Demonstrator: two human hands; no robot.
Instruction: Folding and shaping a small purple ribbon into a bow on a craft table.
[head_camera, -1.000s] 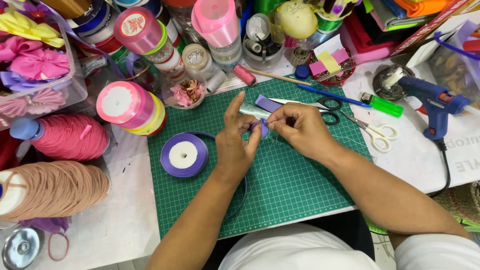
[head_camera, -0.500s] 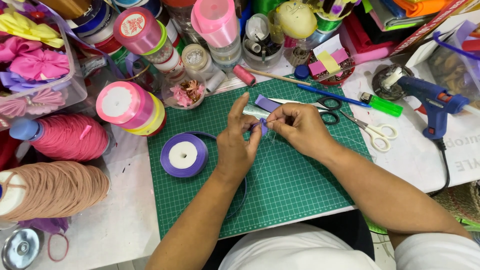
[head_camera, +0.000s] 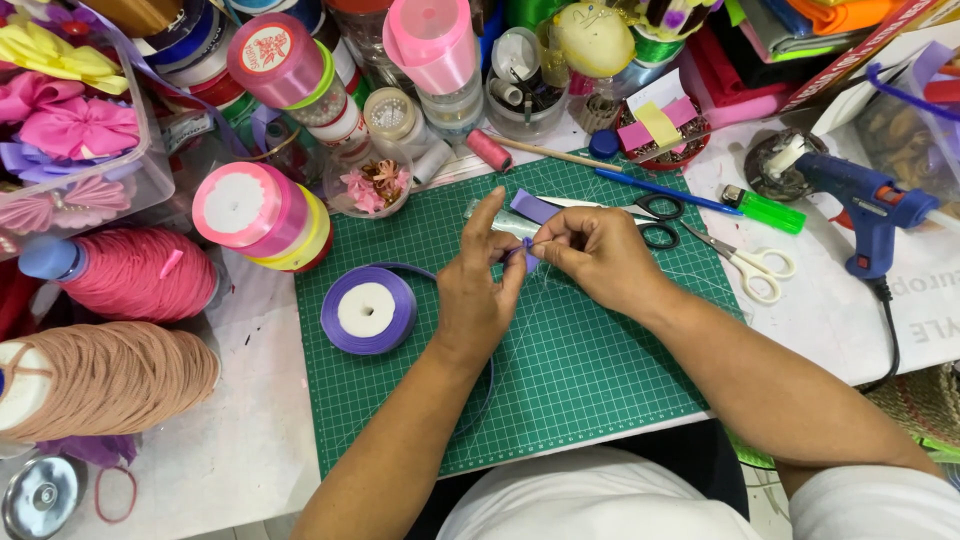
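Over the green cutting mat (head_camera: 560, 380), my left hand (head_camera: 478, 290) and my right hand (head_camera: 592, 255) meet, both pinching a small folded piece of purple ribbon (head_camera: 526, 247) between fingertips. My left index finger points up. A cut strip of purple ribbon (head_camera: 534, 207) lies on the mat just behind my hands. To the left on the mat lies a purple ribbon spool (head_camera: 368, 310) with its loose end trailing toward my left wrist.
Black-handled scissors (head_camera: 655, 220), white-handled scissors (head_camera: 750, 265), a blue pen (head_camera: 665, 190) and a green lighter (head_camera: 765, 210) lie right of my hands. A blue glue gun (head_camera: 865, 205) sits at the far right. Pink ribbon rolls (head_camera: 255, 215), thread cones (head_camera: 110, 375) and jars crowd the left and back.
My hands have stayed in place; the fingers shifted slightly on the small purple ribbon piece.
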